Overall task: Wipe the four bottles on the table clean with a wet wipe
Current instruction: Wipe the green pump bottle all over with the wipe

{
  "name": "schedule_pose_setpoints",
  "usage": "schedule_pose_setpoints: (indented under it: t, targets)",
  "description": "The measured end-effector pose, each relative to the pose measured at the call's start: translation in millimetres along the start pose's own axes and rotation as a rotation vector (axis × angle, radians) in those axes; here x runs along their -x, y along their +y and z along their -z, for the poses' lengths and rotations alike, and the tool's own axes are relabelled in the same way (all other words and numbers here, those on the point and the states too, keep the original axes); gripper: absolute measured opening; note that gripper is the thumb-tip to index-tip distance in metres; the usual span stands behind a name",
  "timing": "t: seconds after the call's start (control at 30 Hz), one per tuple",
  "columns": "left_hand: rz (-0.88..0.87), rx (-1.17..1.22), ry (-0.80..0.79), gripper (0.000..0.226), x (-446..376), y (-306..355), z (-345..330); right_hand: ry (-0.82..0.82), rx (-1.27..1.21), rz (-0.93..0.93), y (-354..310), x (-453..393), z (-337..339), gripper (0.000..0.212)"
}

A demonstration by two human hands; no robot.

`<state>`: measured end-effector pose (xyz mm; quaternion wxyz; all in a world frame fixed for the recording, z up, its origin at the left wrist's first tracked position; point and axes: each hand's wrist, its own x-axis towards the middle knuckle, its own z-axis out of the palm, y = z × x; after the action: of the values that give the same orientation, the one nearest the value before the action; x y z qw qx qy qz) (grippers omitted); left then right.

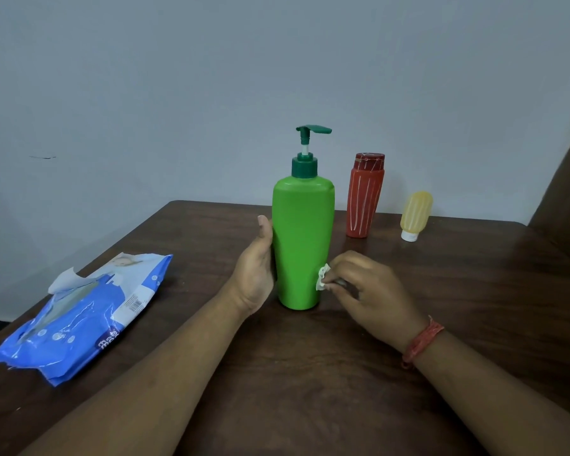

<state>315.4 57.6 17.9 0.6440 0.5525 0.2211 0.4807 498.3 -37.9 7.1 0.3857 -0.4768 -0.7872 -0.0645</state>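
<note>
Left hand [255, 268] steadying green pump bottle [301, 245] upright on bench [310, 373] — fingers hidden behind, grip state unclear. Right hand [369, 291] pinching crumpled wet wipe [322, 277] against its lower side. Likely to tip if pushed hard — tall, lightly braced.

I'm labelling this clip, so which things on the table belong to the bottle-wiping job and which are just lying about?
Part of the job:
green pump bottle, steadied by the left hand
wet wipe, pinched in the right hand against that bottle
red bottle
yellow bottle
blue wipes pack, flap open

Only three bottles show.

Just there:
red wrist thread
brown table
</note>
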Motion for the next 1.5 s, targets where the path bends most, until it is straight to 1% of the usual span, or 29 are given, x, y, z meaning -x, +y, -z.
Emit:
schedule_pose_setpoints:
  t: [0.1,0.23,0.27,0.37,0.43,0.5,0.6,0.73,0.9,0.97,1.1,1.33,1.5]
  targets:
    - [0.040,-0.078,0.017,0.067,12.2,1.8,1.0,-0.014,-0.013,0.017,1.6,1.7,1.0,0.007]
    - [0.057,-0.223,0.145,0.075,21.4,-1.0,6.7,-0.012,-0.050,0.021,2.0,5.2,3.6,0.007]
    - [0.060,-0.271,0.181,0.069,22.2,-3.9,9.3,-0.006,-0.063,0.022,1.6,5.6,5.2,0.007]
    - [0.067,-0.424,0.360,0.036,34.1,-3.7,10.5,0.043,-0.114,0.012,2.2,6.1,11.8,0.008]
    - [0.049,-0.537,0.422,0.018,49.7,0.5,4.5,0.094,-0.128,-0.025,4.9,6.2,15.4,0.010]
    - [0.048,-0.617,0.435,0.014,64.5,1.4,-3.7,0.156,-0.137,-0.094,9.6,6.7,15.6,0.012]
    - [0.069,-0.688,0.462,0.031,83.0,-4.3,-19.6,0.259,-0.163,-0.203,16.8,7.7,13.9,0.014]
    - [0.070,-0.984,0.537,0.057,95.2,-16.0,-45.9,0.299,-0.180,-0.301,20.8,8.3,13.4,0.012]
    - [0.054,-1.200,0.603,0.065,90.7,-22.0,-64.2,0.294,-0.192,-0.324,21.0,9.8,12.1,0.012]
    - [0.083,-1.264,0.628,0.072,85.7,-26.3,-67.1,0.274,-0.185,-0.323,20.3,9.2,11.9,0.011]
    - [0.110,-1.316,0.693,0.081,74.0,-34.9,-74.8,0.276,-0.202,-0.340,20.6,9.3,11.7,0.012]
    - [0.113,-1.312,0.733,0.078,37.8,-42.6,-67.6,0.297,-0.228,-0.372,25.2,10.5,12.8,0.015]
    - [0.131,-1.265,0.761,0.083,3.4,-38.8,-45.8,0.286,-0.229,-0.397,26.2,8.4,13.6,0.013]
